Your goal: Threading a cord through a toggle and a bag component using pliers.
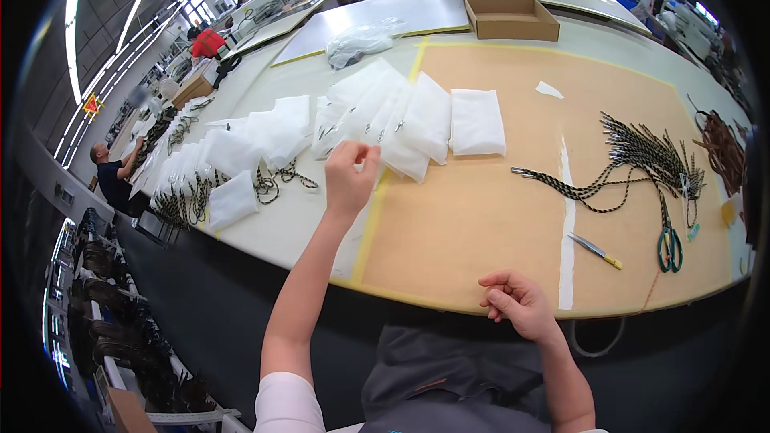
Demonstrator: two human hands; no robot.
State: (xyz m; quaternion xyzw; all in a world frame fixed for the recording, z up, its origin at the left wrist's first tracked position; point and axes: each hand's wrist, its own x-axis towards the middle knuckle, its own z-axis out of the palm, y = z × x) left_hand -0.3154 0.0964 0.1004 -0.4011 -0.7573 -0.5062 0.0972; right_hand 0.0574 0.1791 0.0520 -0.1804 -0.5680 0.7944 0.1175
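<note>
My left hand point(353, 180) is raised over the near end of a fanned row of white, soft-looking packets point(425, 116). Its fingers are pinched together, and anything between them is too small or hidden to make out. Small dark metallic pieces show on several packets. One flat white packet point(478, 123) lies just right of the fan. At the table's front edge, my right hand point(517, 302) hovers with loosely bent fingers, thumb and forefinger a little apart, and nothing visible in it. To its right lies a pen-like tool point(595, 250) with a yellow end.
Black-and-tan braided cords point(650, 152) with metal tips lie to the right, near green-handled scissors point(669, 248). More white packets point(241, 148) with cords spread leftward. An open cardboard box point(513, 18) and clear plastic point(361, 42) sit at the back. A person point(120, 172) works far left.
</note>
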